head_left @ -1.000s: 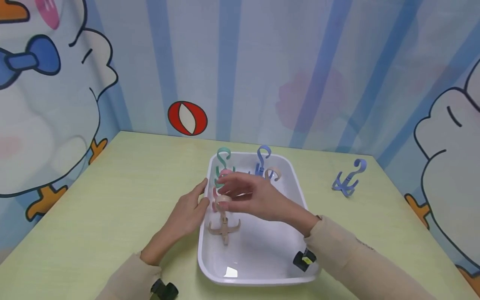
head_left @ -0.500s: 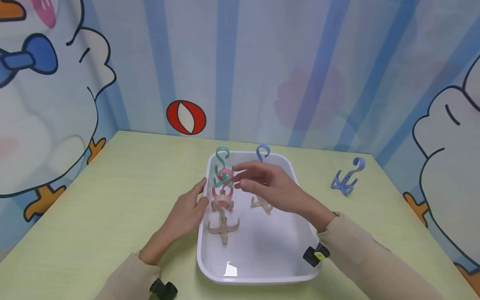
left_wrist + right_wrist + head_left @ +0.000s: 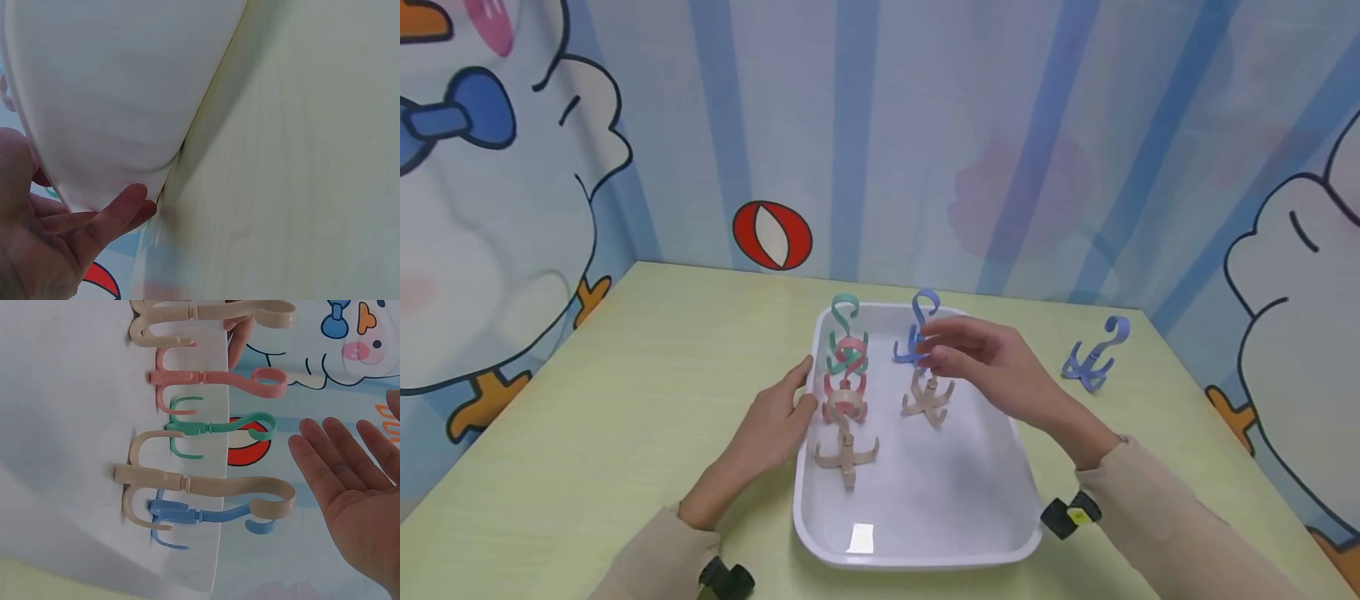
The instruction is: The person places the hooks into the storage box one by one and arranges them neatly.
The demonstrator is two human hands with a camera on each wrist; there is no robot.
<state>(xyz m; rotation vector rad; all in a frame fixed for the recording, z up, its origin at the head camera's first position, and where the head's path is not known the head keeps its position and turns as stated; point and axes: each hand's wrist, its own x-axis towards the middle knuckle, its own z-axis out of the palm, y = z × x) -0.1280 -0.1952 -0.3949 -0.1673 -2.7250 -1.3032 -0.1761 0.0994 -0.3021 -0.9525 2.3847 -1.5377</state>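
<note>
A white tray (image 3: 917,533) holds several multi-arm hanging hooks, each standing on its splayed arms. Along its left side are a green hook (image 3: 847,304), a pink hook (image 3: 852,346) and a beige hook (image 3: 847,457). To the right stand a blue hook (image 3: 925,298) and a second beige hook (image 3: 927,403). My left hand (image 3: 777,425) rests against the tray's left rim; in the left wrist view its straight fingers touch the outer wall. My right hand (image 3: 988,362), holding nothing, hovers over the tray's right side, with loosely extended fingers close to the blue hook's stem.
Another blue hook (image 3: 1093,358) stands on the pale green table (image 3: 700,350), right of the tray. Behind the table hangs a striped blue backdrop (image 3: 910,150) with cartoon figures.
My right hand has drawn back rightward from the left beige hook, which it was holding. That hook now stands free in the tray. My left hand stays at the rim.
</note>
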